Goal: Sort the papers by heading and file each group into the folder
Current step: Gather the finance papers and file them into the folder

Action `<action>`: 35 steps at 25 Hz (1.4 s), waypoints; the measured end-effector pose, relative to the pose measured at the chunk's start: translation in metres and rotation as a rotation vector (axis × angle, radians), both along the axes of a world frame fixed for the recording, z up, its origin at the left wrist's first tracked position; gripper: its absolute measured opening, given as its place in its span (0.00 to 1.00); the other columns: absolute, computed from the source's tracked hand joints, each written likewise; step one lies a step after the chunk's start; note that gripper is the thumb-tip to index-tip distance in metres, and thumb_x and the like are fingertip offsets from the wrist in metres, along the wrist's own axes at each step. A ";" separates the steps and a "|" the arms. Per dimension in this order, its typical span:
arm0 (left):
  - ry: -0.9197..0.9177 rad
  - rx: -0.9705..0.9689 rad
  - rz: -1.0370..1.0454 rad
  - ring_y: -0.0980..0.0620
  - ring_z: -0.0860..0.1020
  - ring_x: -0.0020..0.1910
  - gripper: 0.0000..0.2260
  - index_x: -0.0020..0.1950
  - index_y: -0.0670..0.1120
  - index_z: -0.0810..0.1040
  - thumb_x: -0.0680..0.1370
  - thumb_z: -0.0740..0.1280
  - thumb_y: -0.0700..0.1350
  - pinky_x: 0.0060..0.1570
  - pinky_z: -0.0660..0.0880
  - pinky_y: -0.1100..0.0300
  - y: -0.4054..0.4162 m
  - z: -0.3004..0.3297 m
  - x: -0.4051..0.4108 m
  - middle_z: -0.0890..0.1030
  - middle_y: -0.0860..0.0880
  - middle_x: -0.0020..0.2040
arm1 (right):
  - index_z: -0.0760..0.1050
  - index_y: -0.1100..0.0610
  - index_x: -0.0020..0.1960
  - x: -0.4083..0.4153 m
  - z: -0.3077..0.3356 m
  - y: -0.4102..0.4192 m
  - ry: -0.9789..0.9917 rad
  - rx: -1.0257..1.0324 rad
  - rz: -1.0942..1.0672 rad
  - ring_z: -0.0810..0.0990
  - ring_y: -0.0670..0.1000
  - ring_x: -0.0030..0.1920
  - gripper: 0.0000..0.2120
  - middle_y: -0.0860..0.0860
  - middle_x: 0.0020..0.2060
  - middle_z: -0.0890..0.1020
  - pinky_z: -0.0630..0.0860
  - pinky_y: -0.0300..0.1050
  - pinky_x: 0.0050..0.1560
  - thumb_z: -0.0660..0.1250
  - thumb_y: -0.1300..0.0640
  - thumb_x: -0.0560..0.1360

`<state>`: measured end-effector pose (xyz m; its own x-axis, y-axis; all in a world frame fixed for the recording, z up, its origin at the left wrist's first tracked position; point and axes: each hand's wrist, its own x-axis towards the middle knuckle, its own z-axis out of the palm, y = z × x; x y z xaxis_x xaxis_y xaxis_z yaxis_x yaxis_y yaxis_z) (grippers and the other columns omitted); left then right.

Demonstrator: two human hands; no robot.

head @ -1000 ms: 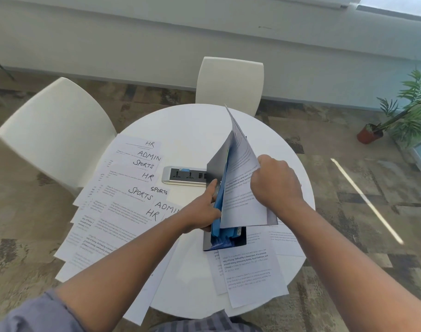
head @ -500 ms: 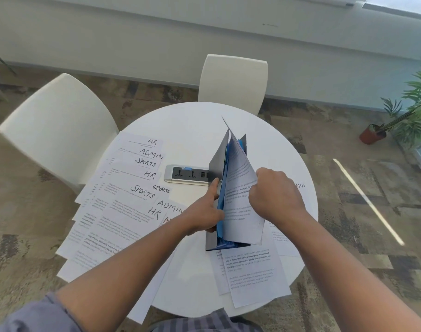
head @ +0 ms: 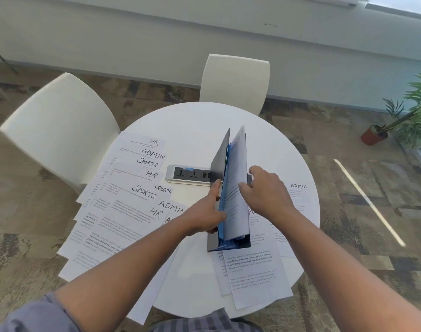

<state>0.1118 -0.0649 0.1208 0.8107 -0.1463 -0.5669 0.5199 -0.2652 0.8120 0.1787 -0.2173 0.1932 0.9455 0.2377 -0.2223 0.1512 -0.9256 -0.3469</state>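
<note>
A dark folder (head: 219,161) with blue pockets stands on edge on the round white table (head: 192,121), its covers spread apart. My left hand (head: 206,213) grips its left cover and the blue pockets. A printed sheet (head: 236,192) sits down inside the folder, and my right hand (head: 264,190) holds it at the right cover. Fanned papers (head: 133,188) headed HR, ADMIN and SPORTS lie on the table's left. More sheets (head: 255,269) lie under the folder, and an ADMIN sheet (head: 298,192) lies right of it.
A grey power socket strip (head: 188,174) is set into the table's middle, behind the folder. Two white chairs stand at the far side (head: 234,80) and the left (head: 58,130). A potted plant (head: 401,118) stands on the patterned carpet to the right.
The sheet has slid down into the folder and the right cover has closed in against it. My right hand dropped lower with it; my left hand kept its grip.
</note>
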 end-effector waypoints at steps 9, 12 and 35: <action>-0.064 0.062 -0.008 0.53 0.75 0.29 0.42 0.82 0.65 0.38 0.81 0.62 0.40 0.36 0.78 0.58 0.002 -0.004 -0.003 0.60 0.48 0.82 | 0.73 0.48 0.61 -0.005 -0.032 -0.008 -0.034 0.094 -0.008 0.79 0.52 0.50 0.13 0.47 0.61 0.75 0.77 0.50 0.49 0.69 0.50 0.77; -0.119 0.136 -0.030 0.48 0.82 0.37 0.38 0.82 0.64 0.37 0.84 0.62 0.51 0.41 0.83 0.57 -0.001 -0.004 -0.005 0.62 0.48 0.81 | 0.64 0.46 0.74 -0.007 -0.041 -0.009 -0.013 0.116 0.045 0.80 0.53 0.51 0.26 0.47 0.70 0.67 0.79 0.52 0.49 0.68 0.51 0.78; -0.192 0.181 0.008 0.52 0.81 0.35 0.33 0.83 0.63 0.42 0.84 0.60 0.52 0.40 0.81 0.58 -0.009 -0.009 -0.007 0.68 0.48 0.79 | 0.61 0.37 0.71 0.012 -0.057 -0.003 0.334 0.637 -0.331 0.80 0.51 0.51 0.22 0.49 0.55 0.80 0.80 0.58 0.57 0.64 0.44 0.80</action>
<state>0.1046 -0.0735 0.1119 0.9066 -0.0497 -0.4191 0.3638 -0.4114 0.8357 0.1904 -0.2207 0.1357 0.8968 0.1331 -0.4220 -0.3024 -0.5121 -0.8039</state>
